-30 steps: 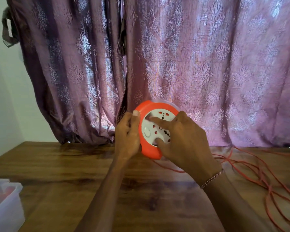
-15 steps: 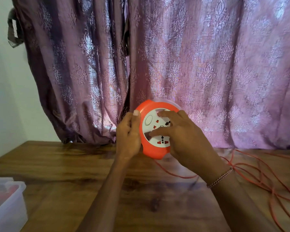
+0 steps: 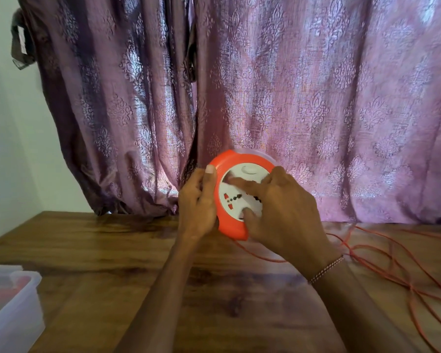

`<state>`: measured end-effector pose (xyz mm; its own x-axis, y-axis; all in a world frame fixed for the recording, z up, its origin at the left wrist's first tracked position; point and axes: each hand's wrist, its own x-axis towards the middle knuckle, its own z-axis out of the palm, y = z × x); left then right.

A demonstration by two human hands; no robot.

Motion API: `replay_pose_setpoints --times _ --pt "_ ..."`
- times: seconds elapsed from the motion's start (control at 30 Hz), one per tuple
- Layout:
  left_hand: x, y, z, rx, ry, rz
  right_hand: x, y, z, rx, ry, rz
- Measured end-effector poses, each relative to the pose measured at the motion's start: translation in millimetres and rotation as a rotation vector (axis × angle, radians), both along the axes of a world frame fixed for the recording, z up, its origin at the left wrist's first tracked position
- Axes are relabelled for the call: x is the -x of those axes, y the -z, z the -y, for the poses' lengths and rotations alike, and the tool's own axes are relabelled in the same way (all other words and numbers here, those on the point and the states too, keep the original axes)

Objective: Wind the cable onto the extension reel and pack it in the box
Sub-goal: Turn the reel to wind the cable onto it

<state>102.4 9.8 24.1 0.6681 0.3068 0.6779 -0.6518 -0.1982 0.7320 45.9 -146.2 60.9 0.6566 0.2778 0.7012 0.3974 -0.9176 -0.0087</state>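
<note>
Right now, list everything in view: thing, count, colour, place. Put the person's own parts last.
reel: one, orange rim with white socket face, held upright above the table's far middle.
cable: one, orange-red, loose loops on the table's right side, running to the reel's underside.
box: one, clear plastic with something red inside, table's near left corner.
table: one, brown wood, across the lower view.
curtain: purple patterned, hanging behind the table.
wall: pale, far left.
bracelet: one, beaded, on the right wrist.
left hand: one, grip on the reel's left rim, thumb up.
right hand: one, fingers spread on the white face.
</note>
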Motion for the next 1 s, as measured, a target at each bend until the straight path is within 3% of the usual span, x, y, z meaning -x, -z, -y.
replay_pose_setpoints --times 0.27,0.47,0.67,1.0 --pt "-1.8 0.2 -2.9 0.042 0.024 0.001 -6.5 -1.0 1.4 -0.066 -0.037 0.004" --pt "-1.1 -0.7 -5.9 0.048 0.038 0.008 -3.2 -5.6 1.0 -0.167 -0.126 0.128" --pt "-1.7 -1.8 -5.0 0.023 0.011 -0.006 -3.5 -11.4 9.6 0.128 -0.252 0.064" --pt "-1.4 0.9 -4.4 0.012 0.013 -0.007 -3.4 -6.1 7.5 0.149 -0.163 0.051"
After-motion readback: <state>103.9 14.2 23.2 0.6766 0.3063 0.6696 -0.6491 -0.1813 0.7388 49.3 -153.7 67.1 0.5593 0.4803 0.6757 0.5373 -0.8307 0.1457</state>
